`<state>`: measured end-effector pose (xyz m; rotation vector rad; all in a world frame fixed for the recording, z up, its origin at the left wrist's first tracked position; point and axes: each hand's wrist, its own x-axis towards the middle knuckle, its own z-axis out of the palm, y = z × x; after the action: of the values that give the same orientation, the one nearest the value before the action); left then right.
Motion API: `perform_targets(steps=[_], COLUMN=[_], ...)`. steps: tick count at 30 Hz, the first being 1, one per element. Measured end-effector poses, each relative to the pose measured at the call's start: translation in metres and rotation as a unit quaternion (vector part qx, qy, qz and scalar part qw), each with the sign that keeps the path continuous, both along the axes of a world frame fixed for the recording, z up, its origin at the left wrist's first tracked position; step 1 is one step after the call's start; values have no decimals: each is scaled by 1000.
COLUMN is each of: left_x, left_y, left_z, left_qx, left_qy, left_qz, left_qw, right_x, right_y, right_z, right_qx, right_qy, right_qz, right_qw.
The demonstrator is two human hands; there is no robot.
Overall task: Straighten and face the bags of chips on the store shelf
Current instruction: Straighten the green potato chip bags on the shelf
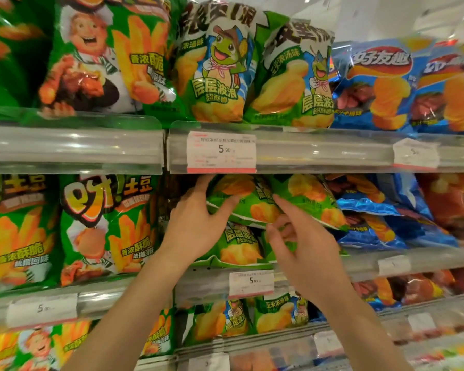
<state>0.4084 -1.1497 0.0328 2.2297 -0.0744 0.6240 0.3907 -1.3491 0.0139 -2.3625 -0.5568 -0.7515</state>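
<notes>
On the middle shelf, two green corn-chip bags lie tipped over on top of upright ones. My left hand [196,223] grips the left tilted green bag [241,202] with its thumb over the front and fingers behind its left edge. My right hand [298,236] pinches the lower edge of the right tilted green bag [311,199]. Below them an upright green bag [239,245] faces forward, partly hidden by my hands.
Green fries bags [107,226] stand to the left, and slumped blue chip bags [373,218] lie to the right. The upper shelf rail [319,151] with a price tag [221,152] hangs just above my hands. More bags fill the shelves above and below.
</notes>
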Motion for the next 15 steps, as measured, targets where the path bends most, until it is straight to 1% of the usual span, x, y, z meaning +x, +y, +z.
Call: perform_targets(steps=[8,11,13,15], left_x=[-13,-25,-35,-41], left_y=[14,24,31,42], left_z=[-4,-6,-6,-10], left_qx=[-76,-130,-159,-159], left_qy=[-9,-9,2,19], left_qz=[0,-16,-42,-64], left_qw=[997,991,986,985], right_x=[9,7,4,3], right_y=[-11,-11,-7,1], right_z=[7,10,12,18], right_qx=[17,23,30,53], right_qy=[29,53,101,181], right_qz=[-32,-25,-6,27], right_qw=[999,998,994,982])
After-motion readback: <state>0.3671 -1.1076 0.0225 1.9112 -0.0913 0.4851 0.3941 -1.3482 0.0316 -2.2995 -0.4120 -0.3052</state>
